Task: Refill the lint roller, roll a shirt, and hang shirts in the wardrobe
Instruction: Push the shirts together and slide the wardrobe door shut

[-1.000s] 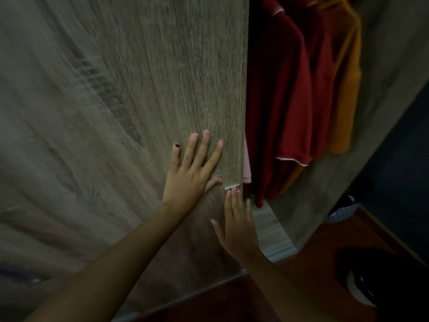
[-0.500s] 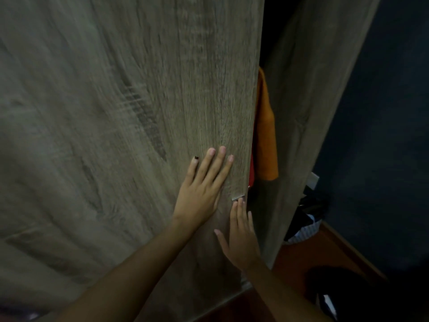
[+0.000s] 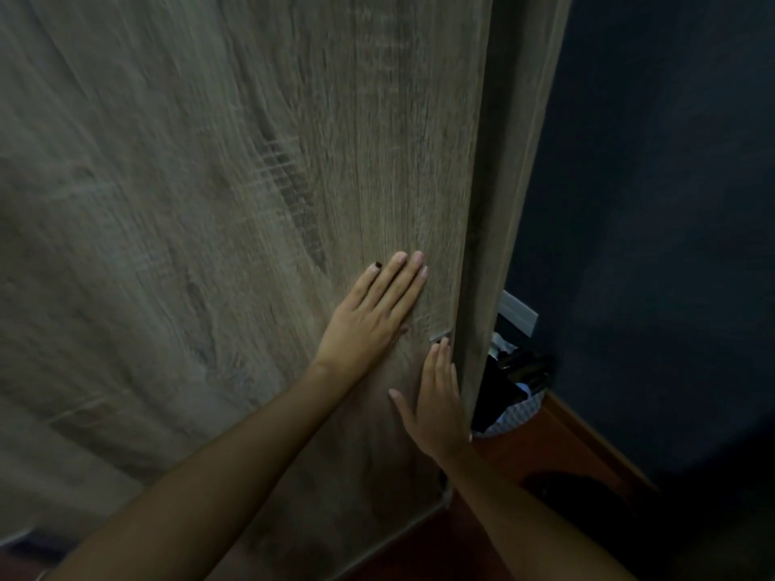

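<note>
Where shirts showed earlier, wardrobe door (image 3: 260, 203) shut, both hands flat.

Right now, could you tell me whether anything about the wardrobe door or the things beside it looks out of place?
Nothing stands out. The wardrobe door sits almost flush against the side panel, with both the left hand and right hand flat on it. A basket stands upright on the floor beside it.

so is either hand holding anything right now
Nothing is held. The left hand lies flat on the wardrobe door; the right hand touches it with straight fingers near its edge.
</note>
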A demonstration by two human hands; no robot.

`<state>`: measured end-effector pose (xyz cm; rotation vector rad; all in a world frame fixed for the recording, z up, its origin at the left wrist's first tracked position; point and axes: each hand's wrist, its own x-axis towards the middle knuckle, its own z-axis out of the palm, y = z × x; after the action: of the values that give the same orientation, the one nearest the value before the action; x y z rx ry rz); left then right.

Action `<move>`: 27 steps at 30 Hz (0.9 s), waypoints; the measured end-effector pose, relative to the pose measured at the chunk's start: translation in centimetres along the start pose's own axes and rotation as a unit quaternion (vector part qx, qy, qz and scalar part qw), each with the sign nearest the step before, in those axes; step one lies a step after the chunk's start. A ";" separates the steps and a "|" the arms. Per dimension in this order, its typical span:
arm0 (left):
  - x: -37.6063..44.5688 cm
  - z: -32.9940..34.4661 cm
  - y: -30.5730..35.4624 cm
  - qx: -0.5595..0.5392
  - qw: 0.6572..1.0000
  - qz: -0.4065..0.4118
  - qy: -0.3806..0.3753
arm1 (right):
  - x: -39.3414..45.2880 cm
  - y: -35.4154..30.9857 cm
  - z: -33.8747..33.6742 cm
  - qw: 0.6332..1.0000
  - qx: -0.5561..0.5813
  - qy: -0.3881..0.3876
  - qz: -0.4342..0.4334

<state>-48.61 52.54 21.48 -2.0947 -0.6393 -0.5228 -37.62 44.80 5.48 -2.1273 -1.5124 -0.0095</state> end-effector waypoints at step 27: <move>3.8 1.3 3.7 0.022 1.000 0.001 -0.007 | 1.9 4.2 -1.1 1.000 -0.018 -0.006 0.004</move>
<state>-43.25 52.73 20.70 -2.0588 -0.6515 -0.4895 -32.89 45.03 5.26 -2.1653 -1.5224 -0.0208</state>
